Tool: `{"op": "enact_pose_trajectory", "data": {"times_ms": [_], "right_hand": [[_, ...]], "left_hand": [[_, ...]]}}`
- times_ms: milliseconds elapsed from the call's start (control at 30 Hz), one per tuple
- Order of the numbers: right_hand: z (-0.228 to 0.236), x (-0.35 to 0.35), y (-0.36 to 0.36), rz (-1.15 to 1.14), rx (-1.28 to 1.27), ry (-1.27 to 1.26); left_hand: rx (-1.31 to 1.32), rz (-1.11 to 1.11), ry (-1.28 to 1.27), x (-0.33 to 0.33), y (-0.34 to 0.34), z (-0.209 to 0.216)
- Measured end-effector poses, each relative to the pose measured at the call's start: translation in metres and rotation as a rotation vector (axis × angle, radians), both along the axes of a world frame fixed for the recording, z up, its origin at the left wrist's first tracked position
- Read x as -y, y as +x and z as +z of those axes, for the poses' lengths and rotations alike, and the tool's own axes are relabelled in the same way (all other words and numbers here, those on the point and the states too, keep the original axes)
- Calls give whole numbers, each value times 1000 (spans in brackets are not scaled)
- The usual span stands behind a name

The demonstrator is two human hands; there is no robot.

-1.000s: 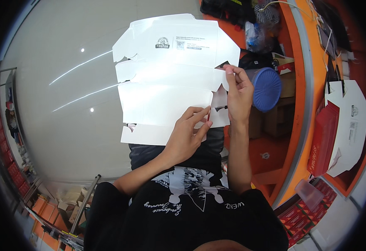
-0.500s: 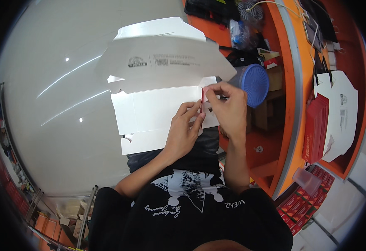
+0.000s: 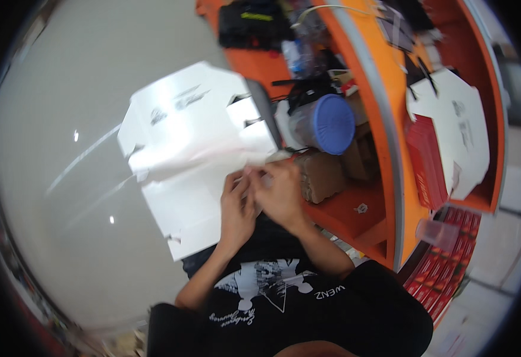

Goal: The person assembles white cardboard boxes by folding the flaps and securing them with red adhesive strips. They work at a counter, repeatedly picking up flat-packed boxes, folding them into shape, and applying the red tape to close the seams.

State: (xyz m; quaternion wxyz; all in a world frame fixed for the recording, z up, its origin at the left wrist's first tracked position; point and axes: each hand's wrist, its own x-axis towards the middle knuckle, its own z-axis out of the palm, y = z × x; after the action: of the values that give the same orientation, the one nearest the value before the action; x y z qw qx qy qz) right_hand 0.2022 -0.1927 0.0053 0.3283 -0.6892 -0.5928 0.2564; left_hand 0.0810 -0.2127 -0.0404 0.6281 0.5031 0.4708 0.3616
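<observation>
A white cardboard box blank with folds, notched flaps and small dark print is spread out over my lap. Its far panel leans away, and a crease crosses the middle. My left hand is over the right part of the near panel, fingers bent and drawn together. My right hand meets it from the right, its thumb and forefinger pinched close to my left fingertips. Motion blur hides what, if anything, is between the fingers. The blank's right edge is partly covered by my hands.
To the right stands an orange shelf with a blue-lidded tub and a brown carton. More white blanks with red sides stack on it. A clear plastic cup sits by red boxes. A black case lies at the far end.
The far panel, folded up before, has opened out flatter. Both hands have left the blank's red-marked corner and come together. The view has turned, so the blank appears tilted and the shelf shifted left.
</observation>
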Motion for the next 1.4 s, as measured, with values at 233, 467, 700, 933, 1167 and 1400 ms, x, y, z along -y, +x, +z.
{"op": "enact_pose_trajectory", "data": {"times_ms": [233,467,700,933,1167,1400], "right_hand": [[-27,14,18,-57,-172,30],[-39,4,43,121,-490,-185],[-27,-3,43,176,-220,-254],[2,-14,49,78,338,-127],[180,-12,151,-405,759,428],[236,80,359,-650,1142,483]], "left_hand": [[-193,-85,-23,-4,6,14],[-51,-113,-92,-9,-5,-6],[-71,-61,-76,-11,-3,-5],[16,88,402,-7,-8,90],[115,11,968,-3,-31,86],[-250,-246,541,-43,3,-29]]}}
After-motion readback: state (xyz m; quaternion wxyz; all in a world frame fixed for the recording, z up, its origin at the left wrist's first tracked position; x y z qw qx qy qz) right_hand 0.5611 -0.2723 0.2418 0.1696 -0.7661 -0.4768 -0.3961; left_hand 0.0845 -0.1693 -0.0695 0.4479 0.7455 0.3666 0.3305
